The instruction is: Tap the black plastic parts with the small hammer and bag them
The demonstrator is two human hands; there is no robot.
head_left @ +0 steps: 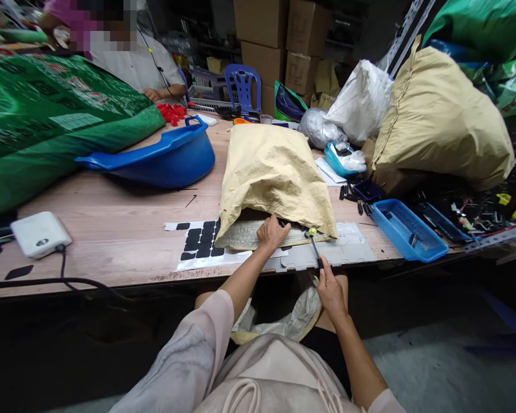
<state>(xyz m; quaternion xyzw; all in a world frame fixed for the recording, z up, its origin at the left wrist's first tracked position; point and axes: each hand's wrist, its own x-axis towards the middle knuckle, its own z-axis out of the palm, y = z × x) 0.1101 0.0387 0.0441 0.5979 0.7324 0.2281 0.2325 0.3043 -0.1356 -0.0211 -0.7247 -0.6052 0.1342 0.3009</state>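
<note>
A tan woven sack (275,166) lies on the table in front of me, its mouth toward me and its silvery lining showing. My left hand (273,232) is at that mouth, fingers closed near something small and dark; what they hold is mostly hidden. To its right, my right hand (332,289) grips the black handle of a small hammer (313,244) with a yellow-green head. The hammer head is over the sack's near edge. Under the sack lies a white sheet of black stickers (204,238), and to the right a grey flat strip (352,249).
A blue basin (167,155) and a green sack (69,115) stand left. A white box (40,234) with a cable sits near the front edge. On the right are a blue tray (408,229) and a full tan sack (442,115). Another person (133,66) sits across the table.
</note>
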